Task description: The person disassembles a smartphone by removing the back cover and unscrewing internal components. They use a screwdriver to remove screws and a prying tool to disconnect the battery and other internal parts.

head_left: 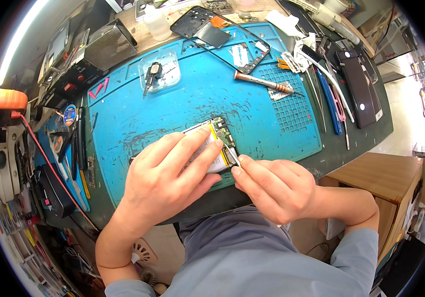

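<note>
An opened phone point(216, 167) lies tilted on the blue work mat, its silvery battery and green circuit board point(221, 129) exposed. My left hand point(165, 171) rests over it, fingers stretched across the battery toward the board and thumb by the near edge, holding it down. Pinched in my right hand point(277, 188) is a slim metal tool point(233, 155), perhaps tweezers, with its tip at the lower part of the board. My left fingers cover much of the battery, and the tool's fine end is too small to make out clearly.
A clear plastic tray point(173, 74) with a small black part sits on the mat point(138, 109). Behind are a black phone frame point(264, 55) and a screwdriver point(262, 81). Tweezers and blue-handled tools point(329, 101) line the right; more hand tools point(81, 141) lie left.
</note>
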